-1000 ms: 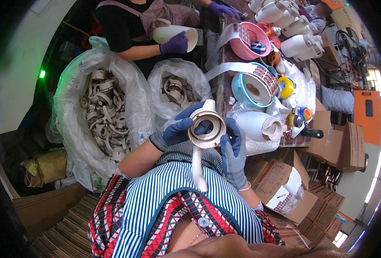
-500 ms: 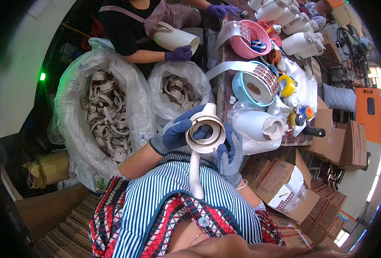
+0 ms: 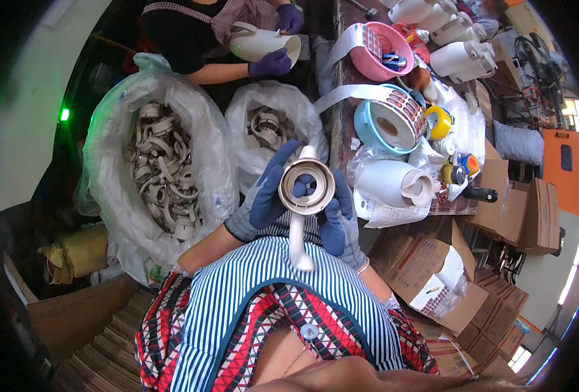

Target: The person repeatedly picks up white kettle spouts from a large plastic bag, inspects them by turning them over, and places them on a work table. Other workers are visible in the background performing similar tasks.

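Note:
In front of my striped apron I hold a white plastic jug collar [image 3: 288, 204] with a short spout at the top and a curved handle hanging toward me. My left hand [image 3: 263, 204], in a blue and grey glove, grips its left side; some blue fingertips show through the ring. Against the right side presses my right hand [image 3: 343, 228], gloved alike, with its fingers bent round the rim. The ring's inner side, with its stepped edge, faces up toward me.
A large plastic-lined bag [image 3: 214, 170] and a smaller bag [image 3: 237, 124] hold similar collars. Across from me, a co-worker in purple gloves [image 3: 273, 63] holds a white jug body [image 3: 253, 46]. The table carries a label roll [image 3: 404, 121], a pink basin [image 3: 400, 46] and a white jug [image 3: 384, 183]. Cartons [image 3: 427, 261] stand right.
The collar has turned so its ring faces me more squarely, and its handle has swung up off my apron. The co-worker's far hand has come from the table to the jug body.

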A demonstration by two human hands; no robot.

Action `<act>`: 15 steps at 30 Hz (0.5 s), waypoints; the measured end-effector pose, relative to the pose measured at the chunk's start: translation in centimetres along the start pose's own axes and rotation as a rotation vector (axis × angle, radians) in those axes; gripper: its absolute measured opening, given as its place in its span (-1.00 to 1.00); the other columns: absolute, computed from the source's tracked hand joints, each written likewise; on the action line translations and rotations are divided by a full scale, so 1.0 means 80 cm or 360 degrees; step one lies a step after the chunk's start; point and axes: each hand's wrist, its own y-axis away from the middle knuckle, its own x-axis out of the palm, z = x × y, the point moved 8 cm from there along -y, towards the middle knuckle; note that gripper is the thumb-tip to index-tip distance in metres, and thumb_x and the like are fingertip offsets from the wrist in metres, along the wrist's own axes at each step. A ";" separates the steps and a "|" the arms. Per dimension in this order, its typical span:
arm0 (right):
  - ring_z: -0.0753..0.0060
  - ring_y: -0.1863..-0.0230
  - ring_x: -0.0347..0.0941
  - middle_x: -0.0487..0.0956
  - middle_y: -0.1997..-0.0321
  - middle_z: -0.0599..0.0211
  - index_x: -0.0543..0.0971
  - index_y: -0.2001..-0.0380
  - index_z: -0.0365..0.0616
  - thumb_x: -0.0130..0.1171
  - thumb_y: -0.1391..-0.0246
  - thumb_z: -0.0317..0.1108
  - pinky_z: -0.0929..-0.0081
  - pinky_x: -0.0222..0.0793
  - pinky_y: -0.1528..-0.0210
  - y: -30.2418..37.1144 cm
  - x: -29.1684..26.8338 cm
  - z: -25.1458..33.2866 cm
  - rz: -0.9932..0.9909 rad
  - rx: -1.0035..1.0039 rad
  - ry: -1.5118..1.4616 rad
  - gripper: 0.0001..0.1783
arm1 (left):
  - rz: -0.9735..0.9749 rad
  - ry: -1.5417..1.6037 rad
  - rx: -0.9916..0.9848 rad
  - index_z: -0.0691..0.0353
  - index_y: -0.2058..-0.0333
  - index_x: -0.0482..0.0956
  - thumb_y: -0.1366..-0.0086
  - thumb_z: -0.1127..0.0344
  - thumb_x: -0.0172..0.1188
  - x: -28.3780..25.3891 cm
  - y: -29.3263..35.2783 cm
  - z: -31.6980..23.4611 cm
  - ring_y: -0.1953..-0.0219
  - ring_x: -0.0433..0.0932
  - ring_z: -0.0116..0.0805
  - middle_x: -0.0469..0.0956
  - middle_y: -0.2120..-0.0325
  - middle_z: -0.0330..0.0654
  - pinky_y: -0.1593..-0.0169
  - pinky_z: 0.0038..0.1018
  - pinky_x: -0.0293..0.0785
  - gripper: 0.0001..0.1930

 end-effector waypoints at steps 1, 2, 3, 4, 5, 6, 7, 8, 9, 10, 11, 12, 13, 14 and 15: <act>0.28 -0.37 0.21 0.25 -0.40 0.24 0.03 -0.43 -0.08 0.06 -0.29 -0.13 0.27 0.15 -0.40 -0.002 0.002 -0.005 0.0021 0.0071 -0.0078 -0.24 | -0.0083 0.0037 0.0016 0.17 -0.42 -0.12 -0.49 0.04 -0.09 -0.006 0.002 0.006 -0.33 0.22 -0.29 0.09 -0.36 -0.14 -0.37 -0.34 0.16 -0.32; 0.32 -0.37 0.21 0.23 -0.41 0.22 0.01 -0.42 -0.13 0.02 -0.32 -0.18 0.34 0.14 -0.40 -0.002 0.008 -0.008 0.0059 0.0154 -0.0263 -0.27 | -0.0087 0.0137 0.0012 0.17 -0.41 -0.10 -0.49 0.05 -0.08 -0.011 0.007 0.015 -0.34 0.21 -0.29 0.10 -0.36 -0.13 -0.38 -0.33 0.15 -0.33; 0.32 -0.37 0.20 0.23 -0.42 0.22 0.01 -0.43 -0.12 -0.01 -0.34 -0.18 0.33 0.14 -0.40 -0.003 0.012 -0.008 0.0059 0.0214 -0.0256 -0.29 | -0.0086 0.0233 0.0021 0.17 -0.41 -0.09 -0.49 0.06 -0.07 -0.012 0.007 0.015 -0.34 0.20 -0.28 0.11 -0.36 -0.13 -0.38 -0.32 0.15 -0.34; 0.32 -0.38 0.19 0.22 -0.42 0.21 0.01 -0.43 -0.10 -0.03 -0.35 -0.18 0.33 0.15 -0.40 -0.004 0.015 -0.007 0.0059 0.0273 -0.0249 -0.30 | -0.0049 0.0285 -0.0011 0.17 -0.41 -0.08 -0.49 0.07 -0.07 -0.012 0.011 0.015 -0.35 0.20 -0.28 0.11 -0.36 -0.12 -0.38 -0.31 0.14 -0.34; 0.32 -0.39 0.18 0.21 -0.42 0.21 0.01 -0.43 -0.09 -0.06 -0.36 -0.18 0.33 0.15 -0.40 -0.005 0.016 -0.009 0.0059 0.0332 -0.0240 -0.32 | -0.0012 0.0338 -0.0043 0.18 -0.41 -0.07 -0.48 0.08 -0.06 -0.010 0.016 0.013 -0.35 0.19 -0.28 0.11 -0.36 -0.12 -0.39 -0.30 0.13 -0.34; 0.32 -0.41 0.15 0.19 -0.44 0.21 0.01 -0.43 -0.06 -0.12 -0.39 -0.20 0.29 0.16 -0.40 -0.009 0.012 -0.012 0.0109 0.0248 -0.0024 -0.36 | 0.0026 0.0392 -0.0083 0.18 -0.40 -0.06 -0.48 0.09 -0.06 -0.008 0.021 0.012 -0.36 0.18 -0.28 0.11 -0.35 -0.12 -0.39 -0.29 0.13 -0.35; 0.32 -0.41 0.14 0.19 -0.44 0.21 0.03 -0.43 -0.07 -0.13 -0.39 -0.22 0.28 0.14 -0.41 -0.009 0.008 -0.021 0.0093 0.0302 -0.0168 -0.38 | 0.0005 0.0411 -0.0082 0.18 -0.40 -0.05 -0.48 0.09 -0.05 -0.010 0.024 0.013 -0.36 0.17 -0.28 0.11 -0.35 -0.12 -0.39 -0.29 0.12 -0.35; 0.32 -0.41 0.15 0.19 -0.44 0.22 0.04 -0.43 -0.08 -0.12 -0.39 -0.22 0.29 0.13 -0.41 -0.011 0.006 -0.028 0.0097 0.0328 -0.0253 -0.38 | -0.0015 0.0430 -0.0081 0.18 -0.40 -0.05 -0.48 0.10 -0.05 -0.012 0.026 0.016 -0.36 0.16 -0.28 0.12 -0.35 -0.12 -0.40 -0.28 0.11 -0.35; 0.32 -0.40 0.15 0.19 -0.43 0.22 0.05 -0.42 -0.09 -0.12 -0.39 -0.22 0.30 0.12 -0.42 -0.015 0.009 -0.031 0.0114 0.0358 -0.0336 -0.38 | -0.0041 0.0447 -0.0067 0.18 -0.40 -0.04 -0.48 0.11 -0.04 -0.016 0.028 0.019 -0.37 0.15 -0.29 0.12 -0.35 -0.12 -0.40 -0.28 0.10 -0.35; 0.32 -0.39 0.18 0.20 -0.43 0.20 0.08 -0.41 -0.14 -0.09 -0.39 -0.22 0.36 0.11 -0.40 -0.017 0.018 -0.027 0.0208 0.0295 -0.0383 -0.39 | -0.0088 0.0537 -0.0064 0.18 -0.39 -0.02 -0.47 0.13 -0.03 -0.024 0.029 0.025 -0.35 0.19 -0.28 0.16 -0.33 -0.12 -0.39 -0.28 0.14 -0.37; 0.28 -0.35 0.23 0.25 -0.38 0.15 0.13 -0.37 -0.16 -0.03 -0.32 -0.25 0.35 0.15 -0.37 -0.020 0.026 -0.009 0.0319 0.0032 0.0220 -0.38 | -0.0133 0.0525 -0.0082 0.18 -0.39 -0.01 -0.47 0.12 -0.02 -0.029 0.033 0.029 -0.34 0.21 -0.29 0.17 -0.32 -0.13 -0.38 -0.29 0.15 -0.37; 0.25 -0.32 0.28 0.31 -0.33 0.11 0.19 -0.34 -0.19 0.04 -0.25 -0.29 0.33 0.19 -0.34 -0.023 0.049 0.019 0.0448 -0.0232 0.0833 -0.38 | -0.0193 0.0533 -0.0081 0.18 -0.39 0.00 -0.47 0.12 -0.01 -0.031 0.038 0.029 -0.33 0.23 -0.29 0.19 -0.31 -0.13 -0.37 -0.29 0.17 -0.37; 0.21 -0.28 0.33 0.36 -0.28 0.07 0.24 -0.30 -0.21 0.11 -0.19 -0.33 0.32 0.23 -0.31 -0.025 0.076 0.034 0.0585 -0.0537 0.1398 -0.37 | -0.0265 0.0505 -0.0074 0.18 -0.38 0.01 -0.46 0.11 0.00 -0.040 0.044 0.020 -0.32 0.25 -0.30 0.21 -0.30 -0.13 -0.36 -0.30 0.19 -0.37; 0.26 -0.30 0.29 0.37 -0.29 0.11 0.27 -0.29 -0.24 0.10 -0.22 -0.32 0.37 0.19 -0.33 -0.032 0.069 0.026 0.0633 -0.0497 0.1482 -0.40 | -0.0246 0.0362 -0.0022 0.20 -0.38 0.01 -0.46 0.11 0.00 -0.039 0.045 0.012 -0.32 0.23 -0.32 0.20 -0.30 -0.14 -0.37 -0.34 0.16 -0.36; 0.28 -0.32 0.27 0.36 -0.30 0.14 0.27 -0.29 -0.24 0.10 -0.23 -0.31 0.39 0.16 -0.34 -0.034 0.068 0.012 0.0643 -0.0358 0.1227 -0.41 | -0.0230 0.0197 0.0023 0.22 -0.39 0.00 -0.46 0.10 0.00 -0.041 0.048 0.001 -0.32 0.21 -0.35 0.20 -0.30 -0.14 -0.37 -0.37 0.14 -0.35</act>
